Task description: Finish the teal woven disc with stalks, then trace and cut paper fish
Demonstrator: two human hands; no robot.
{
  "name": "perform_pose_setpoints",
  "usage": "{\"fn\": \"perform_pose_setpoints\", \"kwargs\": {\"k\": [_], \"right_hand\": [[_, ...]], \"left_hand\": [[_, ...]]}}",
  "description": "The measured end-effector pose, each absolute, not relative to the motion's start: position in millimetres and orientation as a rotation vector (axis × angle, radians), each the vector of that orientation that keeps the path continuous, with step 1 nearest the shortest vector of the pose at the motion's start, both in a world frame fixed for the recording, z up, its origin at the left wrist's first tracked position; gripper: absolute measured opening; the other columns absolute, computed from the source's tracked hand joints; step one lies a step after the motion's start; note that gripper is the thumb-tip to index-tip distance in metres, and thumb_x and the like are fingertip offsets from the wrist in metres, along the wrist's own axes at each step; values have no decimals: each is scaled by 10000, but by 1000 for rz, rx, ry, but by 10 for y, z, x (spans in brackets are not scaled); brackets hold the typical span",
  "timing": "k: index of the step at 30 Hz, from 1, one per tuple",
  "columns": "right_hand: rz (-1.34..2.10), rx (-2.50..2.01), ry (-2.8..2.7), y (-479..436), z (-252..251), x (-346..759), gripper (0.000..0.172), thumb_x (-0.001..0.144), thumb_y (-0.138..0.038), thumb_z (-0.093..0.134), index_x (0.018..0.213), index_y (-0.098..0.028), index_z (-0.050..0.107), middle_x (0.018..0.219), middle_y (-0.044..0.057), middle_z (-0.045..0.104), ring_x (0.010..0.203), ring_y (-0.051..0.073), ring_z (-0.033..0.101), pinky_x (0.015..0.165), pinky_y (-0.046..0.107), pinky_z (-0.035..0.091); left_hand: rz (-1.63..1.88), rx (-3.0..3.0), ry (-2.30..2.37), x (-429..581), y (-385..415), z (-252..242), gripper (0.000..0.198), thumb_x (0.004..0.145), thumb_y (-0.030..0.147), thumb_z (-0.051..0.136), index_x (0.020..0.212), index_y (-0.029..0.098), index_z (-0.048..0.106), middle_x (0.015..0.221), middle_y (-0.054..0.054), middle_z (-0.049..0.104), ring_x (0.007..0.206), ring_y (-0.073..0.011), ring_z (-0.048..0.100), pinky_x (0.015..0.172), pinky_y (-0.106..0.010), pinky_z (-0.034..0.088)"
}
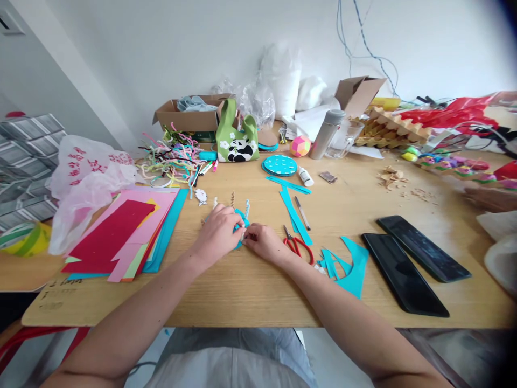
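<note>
A small bright blue craft piece [242, 216], which looks like paper, is at the table's middle, mostly hidden by my hands. Thin twisted strips stick up around it: a brown one [232, 200], a pale blue one [247, 207] and a whitish one. My left hand [220, 229] is closed over the piece from the left, its fingertips pressed on it. From the right, my right hand [264, 242] pinches its near edge, the fingertips of both hands almost meeting. Beside my right wrist lie red-handled scissors [298, 247] and blue paper offcuts [355, 264].
Coloured paper sheets [117, 231] are stacked at left, with pipe cleaners [172, 156] behind. Blue discs [279, 165], a white glue bottle [306, 177], blue strips [294, 213] and a pen [302, 213] lie ahead. Two phones [404, 275] rest at right. A grey flask [328, 134] stands behind.
</note>
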State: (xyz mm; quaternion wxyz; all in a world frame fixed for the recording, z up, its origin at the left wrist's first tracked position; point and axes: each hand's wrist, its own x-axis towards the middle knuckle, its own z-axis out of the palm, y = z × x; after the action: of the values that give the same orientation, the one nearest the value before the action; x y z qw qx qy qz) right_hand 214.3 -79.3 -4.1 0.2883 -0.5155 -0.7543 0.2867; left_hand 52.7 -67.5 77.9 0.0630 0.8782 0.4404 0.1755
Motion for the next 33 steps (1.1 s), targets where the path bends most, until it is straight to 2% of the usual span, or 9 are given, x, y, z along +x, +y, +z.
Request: {"fn": "perform_pose_setpoints", "kwargs": {"k": [10,17,23,28,33], "right_hand": [[754,-1443,-2006,-828,-41,2125,70,770,-158,604,778,-186,668,730,2,591,631,107,506,601,211,352],[745,-1475,-1974,-833,-51,2104,96,769,-156,597,770,-187,688,766,16,621,624,105,505,594,214,349],[766,-1509,-1912,-826,-41,2085,106,760,-151,608,753,-192,705,808,25,663,664,119,552,634,229,384],[782,-1534,-1899,-817,-25,2069,109,757,-144,611,755,-189,711,836,34,678,708,130,575,665,239,399],[869,-1514,-1877,-807,-36,2099,81,741,-146,628,754,-180,700,755,11,649,651,114,546,612,225,387]], "left_hand": [[546,2687,1352,496,-591,716,124,800,241,610,703,198,674,729,-35,607,834,-211,528,969,-455,404],[489,2711,1381,498,-536,745,132,793,240,607,690,191,674,724,-44,614,846,-226,531,956,-448,408],[451,2729,1397,475,-471,764,171,803,225,556,694,182,680,732,-69,625,853,-243,522,847,-399,438],[425,2738,1415,456,-426,734,170,802,231,552,704,183,682,735,-65,611,847,-234,519,830,-383,430],[423,2715,1407,454,-423,749,179,804,207,534,698,174,674,731,-68,605,843,-234,508,812,-373,428]]}}
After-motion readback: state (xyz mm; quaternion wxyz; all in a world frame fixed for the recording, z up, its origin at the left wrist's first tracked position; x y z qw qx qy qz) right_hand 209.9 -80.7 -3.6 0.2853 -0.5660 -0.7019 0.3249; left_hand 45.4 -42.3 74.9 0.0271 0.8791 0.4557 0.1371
